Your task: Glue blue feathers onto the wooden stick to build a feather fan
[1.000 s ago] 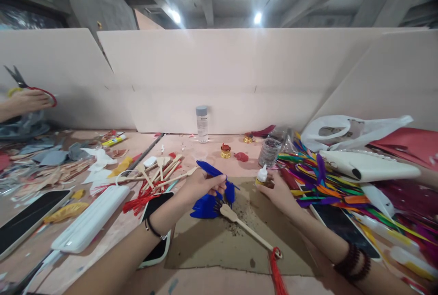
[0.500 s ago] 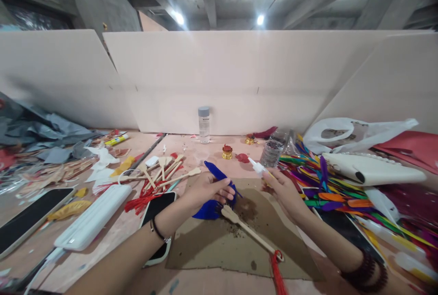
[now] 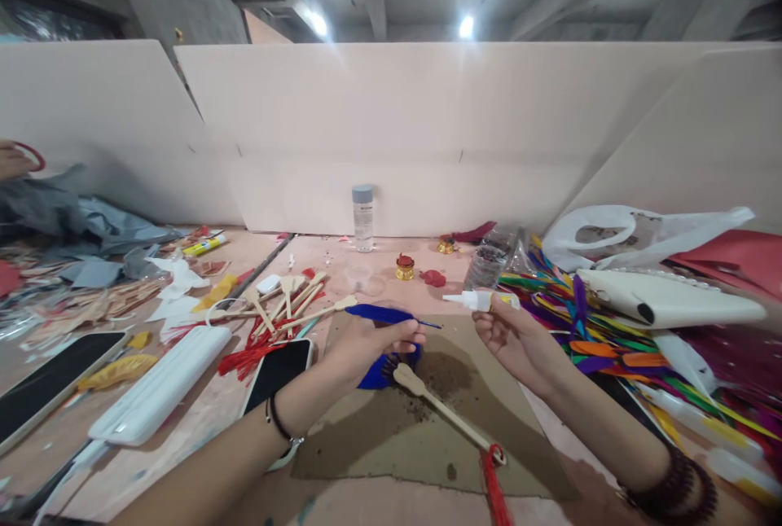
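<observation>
My left hand pinches a slim, fuzzy blue chenille petal with a thin dark stem pointing right. My right hand is closed around a small white glue bottle, its nozzle aimed left toward the stem but apart from it. Below, on a brown cardboard sheet, more blue chenille pieces lie partly hidden under my left hand. A wooden stick with a flat shaped head and a red tassel rests on the cardboard near dark crumbs.
Left are wooden sticks, a phone, a power bank and scraps. Behind stand a clear bottle, a small gold pot and a clear cup. Coloured chenille strips pile up right. Another person's hand shows far left.
The blue petal has turned from steeply tilted to nearly level. The glue bottle has swung level, its nozzle now pointing left. Another person's hand has appeared at the far left.
</observation>
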